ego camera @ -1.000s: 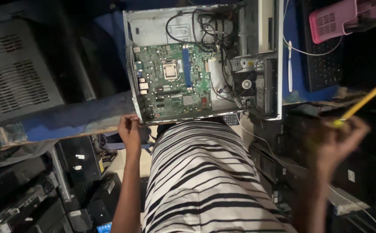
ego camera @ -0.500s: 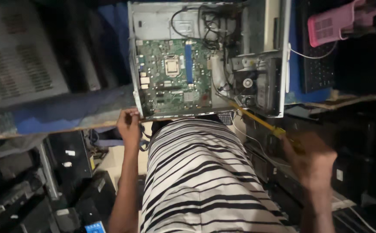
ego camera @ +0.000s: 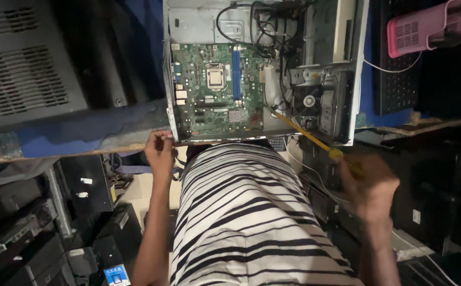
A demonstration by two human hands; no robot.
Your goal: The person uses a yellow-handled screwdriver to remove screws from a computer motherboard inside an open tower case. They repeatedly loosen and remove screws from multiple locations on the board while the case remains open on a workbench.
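An open computer case (ego camera: 347, 79) lies on the bench in front of me, showing a green motherboard (ego camera: 214, 87), black cables and a small fan. My left hand (ego camera: 160, 151) rests with curled fingers against the case's near left corner. My right hand (ego camera: 368, 185) grips a yellow-handled screwdriver (ego camera: 307, 132). Its tip points into the case near the motherboard's right edge. My black-and-white striped shirt (ego camera: 251, 222) fills the lower middle.
A grey vented panel (ego camera: 24, 69) lies at the left. A pink device (ego camera: 426, 26) and a black keyboard (ego camera: 394, 79) sit at the right. Stacked black computer boxes (ego camera: 39, 228) stand under the bench, and more dark equipment is at the right.
My right hand came in from the far right and lowered, swinging the screwdriver's tip into the case. The left hand stayed at the case's corner.
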